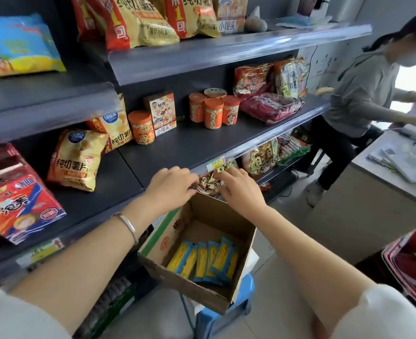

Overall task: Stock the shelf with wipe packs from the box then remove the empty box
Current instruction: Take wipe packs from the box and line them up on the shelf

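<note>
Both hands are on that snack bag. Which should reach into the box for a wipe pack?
Right, probably: both grip the snack bag, but the right hand and forearm lie over the box, nearer the wipe packs; the left hand lies by the shelf.

The middle shelf [177, 145] holds a cluster of jars [214, 110]. Left of the jars stand a carton [161, 113] and a lone jar [141, 127], with chip bags [76, 159] farther left. Right of the jars a red bag [271, 107] lies flat, with two bags [251, 78] propped behind it. Above the jars, the top shelf [226, 52] carries big chip bags [138, 20]. Below the jars, the lower shelf [279, 173] has a snack bag [210, 183] at its front. Farther below, the box [177, 275] sits on a stool [226, 316] on the floor [287, 241].
</note>
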